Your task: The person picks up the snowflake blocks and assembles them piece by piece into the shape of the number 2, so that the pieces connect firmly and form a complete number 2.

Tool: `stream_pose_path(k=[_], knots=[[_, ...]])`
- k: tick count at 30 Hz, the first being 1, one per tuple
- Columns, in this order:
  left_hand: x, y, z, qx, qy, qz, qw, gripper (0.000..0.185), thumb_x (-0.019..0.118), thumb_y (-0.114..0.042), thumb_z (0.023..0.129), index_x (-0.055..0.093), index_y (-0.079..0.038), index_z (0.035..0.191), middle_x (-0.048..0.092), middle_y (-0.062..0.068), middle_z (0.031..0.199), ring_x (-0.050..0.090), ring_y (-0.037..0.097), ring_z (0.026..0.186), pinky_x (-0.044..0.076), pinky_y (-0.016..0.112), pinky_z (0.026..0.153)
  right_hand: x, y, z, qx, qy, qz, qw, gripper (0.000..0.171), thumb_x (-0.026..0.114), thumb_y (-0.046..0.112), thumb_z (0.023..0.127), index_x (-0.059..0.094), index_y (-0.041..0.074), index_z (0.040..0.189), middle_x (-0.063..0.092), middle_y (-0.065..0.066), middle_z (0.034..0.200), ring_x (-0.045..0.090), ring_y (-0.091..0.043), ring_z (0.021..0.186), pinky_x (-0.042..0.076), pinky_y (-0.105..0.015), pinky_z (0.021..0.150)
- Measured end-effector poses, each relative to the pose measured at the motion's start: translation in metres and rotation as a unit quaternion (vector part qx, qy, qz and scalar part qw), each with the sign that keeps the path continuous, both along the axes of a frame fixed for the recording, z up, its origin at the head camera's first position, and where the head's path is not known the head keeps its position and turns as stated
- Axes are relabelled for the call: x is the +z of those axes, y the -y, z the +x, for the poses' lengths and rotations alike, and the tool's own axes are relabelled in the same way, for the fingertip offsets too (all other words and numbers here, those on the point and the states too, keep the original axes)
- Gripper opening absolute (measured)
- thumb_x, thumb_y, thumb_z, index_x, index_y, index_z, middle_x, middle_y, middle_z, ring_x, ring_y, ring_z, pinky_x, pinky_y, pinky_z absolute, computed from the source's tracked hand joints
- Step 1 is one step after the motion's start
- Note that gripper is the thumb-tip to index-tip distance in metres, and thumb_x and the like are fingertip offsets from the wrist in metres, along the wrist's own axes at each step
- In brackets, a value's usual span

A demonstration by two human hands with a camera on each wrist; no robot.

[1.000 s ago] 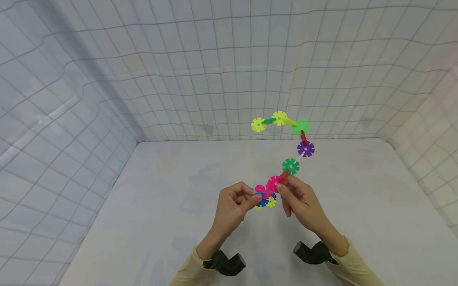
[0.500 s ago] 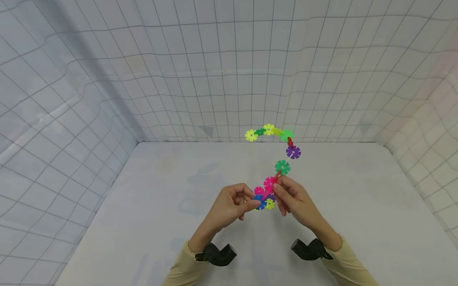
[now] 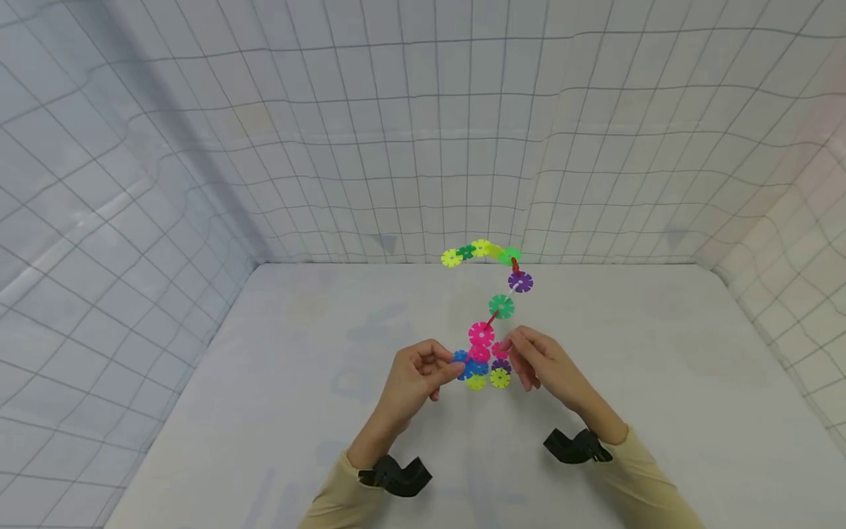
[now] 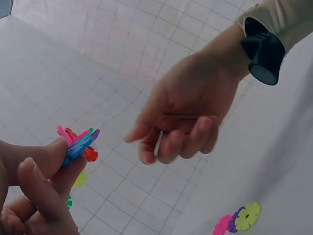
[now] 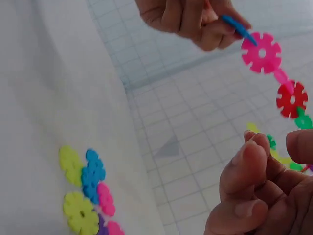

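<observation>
A curved chain of notched plastic discs [image 3: 481, 335], in pink, red, green, purple and yellow, reaches away from my left hand [image 3: 415, 373]. That hand pinches a blue disc [image 5: 239, 29] at the chain's near end between thumb and finger. My right hand [image 3: 543, 361] is off the chain, a little to its right, with fingers loosely bent. In the right wrist view its thumb [image 5: 299, 147] stands apart from the fingers, and no disc shows between them. In the left wrist view a thin pale strip [image 4: 159, 143] shows among its fingers; I cannot tell what it is.
Several loose discs lie on the white table [image 3: 317, 411] below the hands: yellow [image 3: 500, 378], purple, pink and blue [image 5: 93, 176]. White sheets with a dark grid [image 3: 423, 147] rise at the back and both sides. Each wrist carries a black camera mount [image 3: 396, 476].
The chain has swung left and down with my left hand. My right hand, which pinched the chain near a red disc, has let go and now sits to its right.
</observation>
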State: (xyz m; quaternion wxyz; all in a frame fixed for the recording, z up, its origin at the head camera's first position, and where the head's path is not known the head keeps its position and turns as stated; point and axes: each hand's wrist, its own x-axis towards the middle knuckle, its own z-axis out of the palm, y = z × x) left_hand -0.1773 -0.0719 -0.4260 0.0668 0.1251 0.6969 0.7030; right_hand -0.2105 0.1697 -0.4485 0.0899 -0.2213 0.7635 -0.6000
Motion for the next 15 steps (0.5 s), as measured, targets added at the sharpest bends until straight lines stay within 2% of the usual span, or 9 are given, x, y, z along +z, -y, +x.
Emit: stream_pose_path(k=[4, 8, 11, 15], knots=[[0.001, 0.003, -0.001, 0.006, 0.002, 0.007, 1.0000, 0.015, 0.071, -0.009, 0.085, 0.061, 0.002, 0.086, 0.065, 0.002, 0.071, 0.042, 0.009, 0.045, 0.037, 0.023, 0.046, -0.022, -0.008, -0.008, -0.043, -0.016, 0.100, 0.994, 0.021, 0.054, 0.025, 0.098, 0.059, 0.005, 0.097, 0.051, -0.006, 0.068, 0.049, -0.018, 0.050, 0.040, -0.027, 0.046], [0.002, 0.004, -0.001, 0.005, 0.004, 0.009, 0.9999, 0.015, 0.070, -0.009, 0.086, 0.061, 0.003, 0.086, 0.065, 0.003, 0.071, 0.042, 0.009, 0.045, 0.038, 0.023, 0.046, -0.041, -0.009, -0.011, -0.050, -0.064, 0.221, 0.972, 0.020, 0.068, 0.026, 0.089, 0.064, 0.011, 0.101, 0.054, 0.005, 0.074, 0.051, -0.012, 0.060, 0.043, -0.027, 0.054], [0.004, 0.003, 0.000, 0.006, 0.005, 0.007, 0.9999, 0.016, 0.070, -0.010, 0.086, 0.061, 0.003, 0.086, 0.065, 0.003, 0.071, 0.042, 0.009, 0.044, 0.038, 0.023, 0.046, -0.049, -0.008, -0.010, -0.040, -0.094, 0.256, 0.961, 0.026, 0.074, 0.028, 0.084, 0.064, 0.011, 0.100, 0.053, 0.007, 0.077, 0.050, -0.010, 0.066, 0.044, -0.027, 0.057], [0.006, 0.004, 0.002, 0.009, 0.007, 0.008, 0.9999, 0.015, 0.070, -0.010, 0.086, 0.061, 0.003, 0.087, 0.065, 0.004, 0.071, 0.041, 0.010, 0.044, 0.038, 0.023, 0.045, -0.053, -0.006, -0.008, -0.036, -0.113, 0.263, 0.957, 0.028, 0.078, 0.027, 0.079, 0.063, 0.011, 0.096, 0.052, 0.005, 0.081, 0.048, -0.010, 0.067, 0.042, -0.026, 0.058]])
